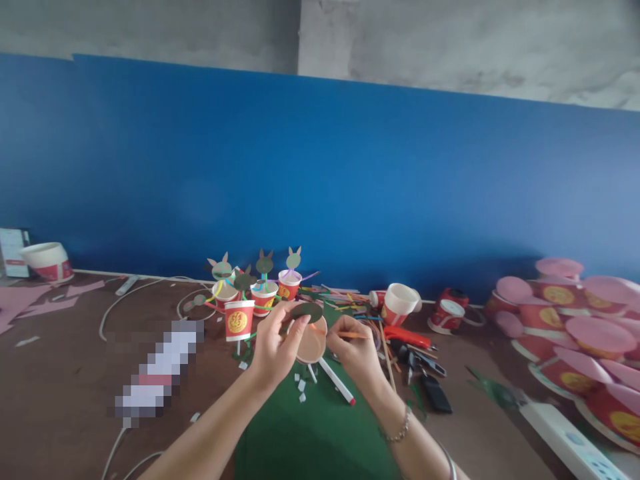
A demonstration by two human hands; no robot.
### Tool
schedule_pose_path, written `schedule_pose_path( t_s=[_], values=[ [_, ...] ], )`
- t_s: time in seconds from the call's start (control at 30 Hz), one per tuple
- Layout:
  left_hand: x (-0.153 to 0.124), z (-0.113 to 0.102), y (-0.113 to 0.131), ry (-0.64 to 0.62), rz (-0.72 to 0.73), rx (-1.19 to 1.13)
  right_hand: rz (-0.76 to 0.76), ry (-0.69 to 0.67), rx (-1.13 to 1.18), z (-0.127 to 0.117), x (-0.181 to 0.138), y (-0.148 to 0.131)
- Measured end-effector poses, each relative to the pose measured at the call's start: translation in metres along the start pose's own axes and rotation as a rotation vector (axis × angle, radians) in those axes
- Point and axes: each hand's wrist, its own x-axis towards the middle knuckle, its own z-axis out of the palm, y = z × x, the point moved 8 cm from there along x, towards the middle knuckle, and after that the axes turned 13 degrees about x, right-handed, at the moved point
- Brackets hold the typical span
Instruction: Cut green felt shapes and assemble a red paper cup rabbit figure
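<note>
My left hand (277, 347) is closed, pinching a dark oval disc (307, 311) between thumb and fingers. Just under the disc, a paper cup (313, 345) shows its round opening toward me; my left fingers are beside it, and whether they also grip it is hidden. My right hand (353, 347) pinches a thin orange strip (356, 335), close to the cup's right side. Below both hands lies a white marker (337, 381) with a red end, on a green mat (310, 433). Behind my left hand stand several cups with cat-eared heads, including one red cup (239, 321).
Coloured strips (340, 293) lie near the blue wall. White cups (400, 303), a red-orange tool (407, 337) and a black object (436, 393) are right of the mat. Farther right are pink-topped cups (600, 333) and a power strip (570, 433). Cables and pink paper (23, 303) lie left.
</note>
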Motion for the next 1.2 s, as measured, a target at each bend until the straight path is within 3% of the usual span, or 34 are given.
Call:
schedule_pose_path(
  t_s=[0.17, 0.33, 0.5, 0.67, 0.8, 0.9, 1.2],
  values=[
    [0.008, -0.009, -0.011, 0.04, -0.109, 0.005, 0.062, -0.031, 0.078, 0.003, 0.0, -0.01],
    [0.014, -0.016, -0.013, 0.056, -0.158, 0.011, -0.022, -0.104, 0.119, 0.007, -0.003, -0.022],
    [0.014, -0.001, -0.011, -0.102, -0.225, -0.118, -0.082, -0.111, -0.018, 0.003, -0.003, -0.02],
    [0.012, 0.009, -0.017, -0.175, -0.331, -0.174, 0.128, -0.171, 0.135, 0.005, -0.001, -0.003],
    [0.008, 0.021, -0.021, -0.292, -0.373, -0.253, 0.337, -0.295, 0.268, 0.014, -0.004, 0.007],
    [0.005, 0.025, -0.027, -0.304, -0.44, -0.291, 0.364, -0.338, 0.254, 0.016, -0.004, 0.007],
    [-0.002, 0.033, -0.034, -0.379, -0.492, -0.331, 0.266, -0.19, 0.211, 0.006, 0.005, 0.015]
  ],
)
